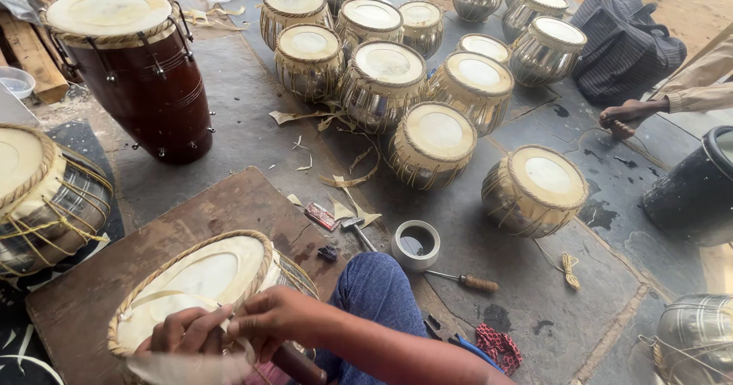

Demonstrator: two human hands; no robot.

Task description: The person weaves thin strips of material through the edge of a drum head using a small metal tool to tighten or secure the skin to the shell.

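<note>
**Both hands at the drum rim**

Your left hand (183, 331) and right hand (279, 320) pinch a pale hide strap (179, 366) at the near rim of the drum (198, 278) on the wooden board (175, 217). Strap looks limp and slick; drumhead taut, shell probably heavy. Hold the braided rim.

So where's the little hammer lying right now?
The small hammer lies on the grey floor just past the person's blue-clad knee, left of the white roll of tape and right of the wooden board.

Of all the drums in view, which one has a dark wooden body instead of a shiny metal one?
The tall drum at upper left, standing alone: dark red-brown wood with metal hooks.
</note>
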